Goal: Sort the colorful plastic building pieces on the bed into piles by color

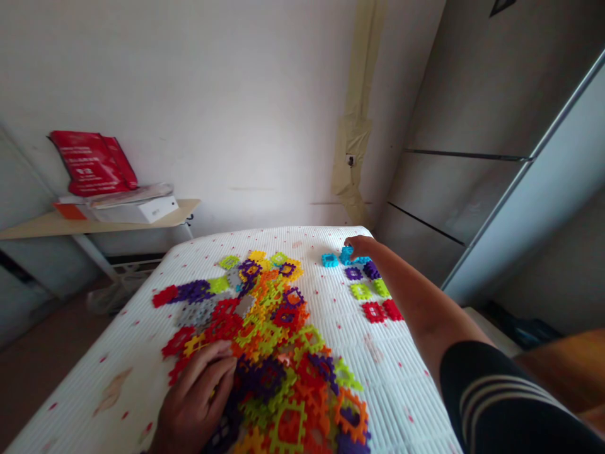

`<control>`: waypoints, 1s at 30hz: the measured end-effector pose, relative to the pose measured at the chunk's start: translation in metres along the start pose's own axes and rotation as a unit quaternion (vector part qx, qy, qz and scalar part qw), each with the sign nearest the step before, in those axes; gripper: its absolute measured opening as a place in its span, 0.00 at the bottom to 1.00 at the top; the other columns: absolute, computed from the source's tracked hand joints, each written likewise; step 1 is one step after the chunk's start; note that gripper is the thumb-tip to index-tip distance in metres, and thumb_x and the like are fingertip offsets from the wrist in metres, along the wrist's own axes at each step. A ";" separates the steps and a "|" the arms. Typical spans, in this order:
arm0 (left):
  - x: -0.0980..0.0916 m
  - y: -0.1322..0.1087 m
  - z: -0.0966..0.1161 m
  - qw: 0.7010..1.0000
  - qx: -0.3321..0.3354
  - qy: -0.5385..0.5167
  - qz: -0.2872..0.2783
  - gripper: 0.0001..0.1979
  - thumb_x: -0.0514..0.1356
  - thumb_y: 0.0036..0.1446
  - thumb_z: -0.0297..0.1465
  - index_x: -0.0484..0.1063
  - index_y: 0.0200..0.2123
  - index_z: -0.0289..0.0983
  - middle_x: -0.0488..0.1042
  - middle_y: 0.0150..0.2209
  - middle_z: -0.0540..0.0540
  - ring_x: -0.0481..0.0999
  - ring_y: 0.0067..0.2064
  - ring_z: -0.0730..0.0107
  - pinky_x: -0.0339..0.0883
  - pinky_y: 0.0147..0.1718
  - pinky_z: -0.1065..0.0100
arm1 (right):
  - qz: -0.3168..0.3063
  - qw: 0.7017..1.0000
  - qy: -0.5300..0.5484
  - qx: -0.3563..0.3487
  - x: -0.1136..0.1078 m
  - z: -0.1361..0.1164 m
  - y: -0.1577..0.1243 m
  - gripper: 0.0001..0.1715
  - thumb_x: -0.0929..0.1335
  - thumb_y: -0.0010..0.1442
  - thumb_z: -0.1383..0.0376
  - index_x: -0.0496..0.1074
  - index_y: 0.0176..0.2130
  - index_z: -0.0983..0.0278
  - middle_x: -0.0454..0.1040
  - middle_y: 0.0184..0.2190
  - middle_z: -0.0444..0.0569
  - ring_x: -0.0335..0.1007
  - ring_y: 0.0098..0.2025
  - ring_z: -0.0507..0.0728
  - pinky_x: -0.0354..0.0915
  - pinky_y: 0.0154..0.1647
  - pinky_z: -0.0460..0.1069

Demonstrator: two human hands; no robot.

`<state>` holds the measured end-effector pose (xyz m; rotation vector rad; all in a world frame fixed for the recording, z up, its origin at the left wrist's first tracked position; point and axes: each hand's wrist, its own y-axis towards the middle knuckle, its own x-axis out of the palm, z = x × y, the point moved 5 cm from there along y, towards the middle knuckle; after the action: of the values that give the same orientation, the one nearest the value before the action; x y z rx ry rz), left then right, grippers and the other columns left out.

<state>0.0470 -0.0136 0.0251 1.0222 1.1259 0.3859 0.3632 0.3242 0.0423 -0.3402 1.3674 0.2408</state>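
Head view: your right hand (360,244) reaches far across, fingers curled onto the blue tiles (344,256) heading the colour-sorted pairs, grip unclear, while your left hand (196,397) lies flat and empty, steadying the mixed pile (274,340).

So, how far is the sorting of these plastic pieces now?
Only a start looks done: small groups of blue pieces, purple pieces, green pieces and red pieces lie apart by colour. The right hand is at the blue group; the left hand rests on the mixed pile, which is much larger and unsorted.
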 end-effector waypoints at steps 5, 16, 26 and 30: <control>-0.003 0.001 0.000 1.000 -0.022 -0.004 0.000 0.06 0.57 0.54 0.24 0.72 0.34 0.39 0.74 0.39 0.46 0.76 0.40 0.69 0.68 0.45 0.70 | 0.081 0.997 0.012 0.004 -0.020 -0.014 -0.025 0.42 0.72 0.47 0.62 0.58 0.59 0.61 0.65 0.56 0.54 0.65 0.52 0.63 0.64 0.43 0.51; -0.076 -0.006 -0.070 0.959 -0.258 0.055 0.100 0.05 0.59 0.51 0.32 0.73 0.32 0.38 0.74 0.36 0.48 0.73 0.35 0.70 0.67 0.41 0.67 | 0.167 0.920 0.302 -0.185 0.053 -0.113 -0.227 0.15 0.60 0.63 0.59 0.71 0.37 0.63 0.75 0.31 0.50 0.71 0.30 0.52 0.65 0.30 0.45; -0.069 -0.087 -0.108 0.820 -0.562 -0.049 0.097 0.14 0.61 0.42 0.40 0.74 0.31 0.37 0.74 0.28 0.49 0.72 0.31 0.68 0.67 0.36 0.66 | 0.159 0.929 0.286 -0.176 0.080 -0.123 -0.286 0.30 0.67 0.55 0.51 0.66 0.53 0.63 0.69 0.51 0.55 0.67 0.51 0.61 0.65 0.52 0.53; -0.065 -0.086 -0.109 0.822 -0.557 -0.064 0.097 0.14 0.60 0.41 0.40 0.74 0.29 0.36 0.75 0.28 0.48 0.73 0.31 0.66 0.68 0.36 0.65 | 0.179 0.933 0.257 -0.177 0.081 -0.126 -0.280 0.29 0.65 0.56 0.51 0.67 0.53 0.62 0.71 0.50 0.55 0.69 0.50 0.60 0.68 0.50 0.53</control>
<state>-0.0952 -0.0523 -0.0162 0.0930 0.4846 0.9774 0.3648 0.0155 -0.0305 -0.4729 1.9083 0.7488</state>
